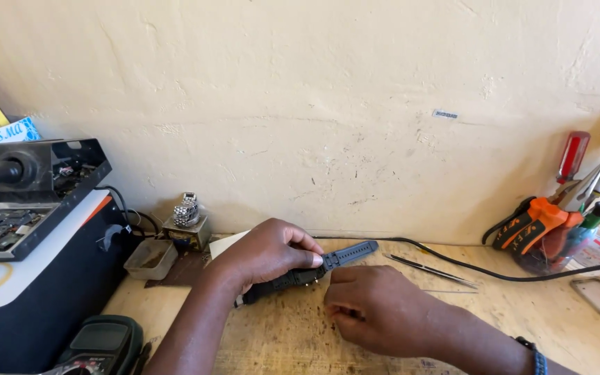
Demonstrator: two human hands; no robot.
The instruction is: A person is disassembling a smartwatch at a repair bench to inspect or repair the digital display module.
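My left hand (265,253) grips a dark grey wristwatch (314,269) by its case, pressing it down on the wooden bench (279,333). One strap end with holes sticks out to the right past my fingers; the other strap end pokes out at the lower left. My right hand (376,309) is curled into a loose fist just right of the watch, fingertips close to the case. Whether it pinches a small part or tool is hidden.
Metal tweezers (430,269) and a black cable (494,272) lie behind my right hand. A jar of screwdrivers and pliers (557,229) stands at the right. At the left are a black box with circuit parts (36,208), a small tray (151,258) and a multimeter (102,344).
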